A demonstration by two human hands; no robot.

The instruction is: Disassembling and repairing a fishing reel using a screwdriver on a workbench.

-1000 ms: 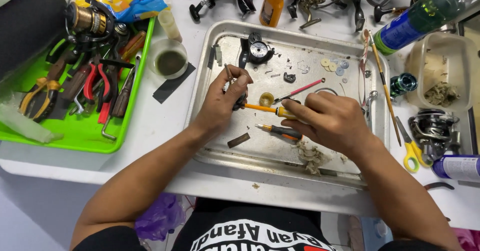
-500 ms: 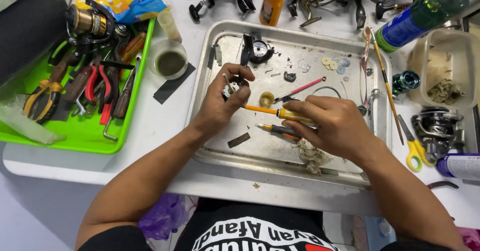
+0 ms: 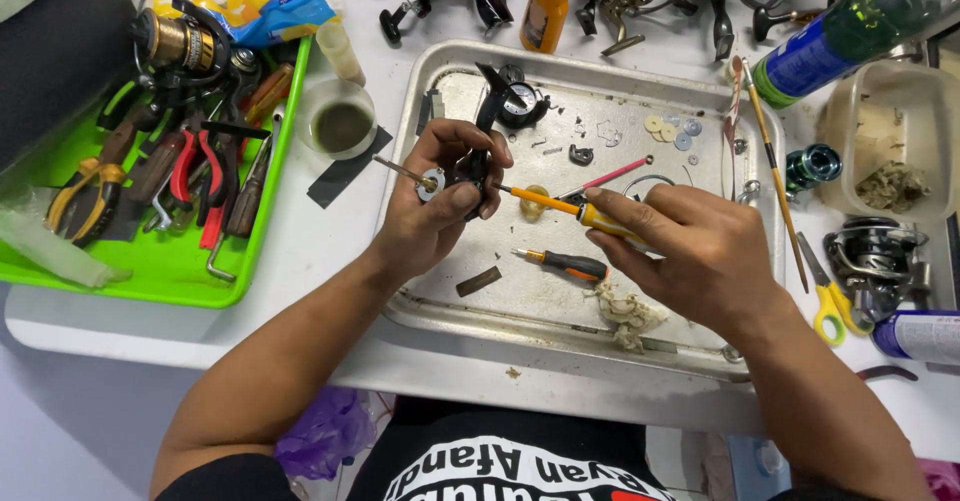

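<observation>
Over a metal tray [image 3: 560, 306], my left hand [image 3: 435, 206] grips a small dark reel part [image 3: 470, 166] with a thin shaft and a washer sticking out to the left. My right hand [image 3: 690, 251] holds a yellow-handled screwdriver [image 3: 555, 204], its tip pointing at the reel part. A second small screwdriver with an orange and black handle [image 3: 565, 264] lies on the tray below it. A pink-handled tool [image 3: 610, 176], a black reel body [image 3: 515, 101], washers [image 3: 670, 131] and a wad of dirty cotton [image 3: 625, 313] also lie in the tray.
A green tray [image 3: 150, 276] at left holds pliers, screwdrivers and a spinning reel [image 3: 175, 46]. A small cup of dark grease [image 3: 340, 121] stands beside it. At right are a spray can [image 3: 850, 31], a clear tub [image 3: 890, 141], yellow scissors [image 3: 825, 296], a brush [image 3: 770, 166] and more reels along the back.
My left hand has lifted the reel part and moved it left and up, so the shaft now shows. The right hand followed with the yellow screwdriver.
</observation>
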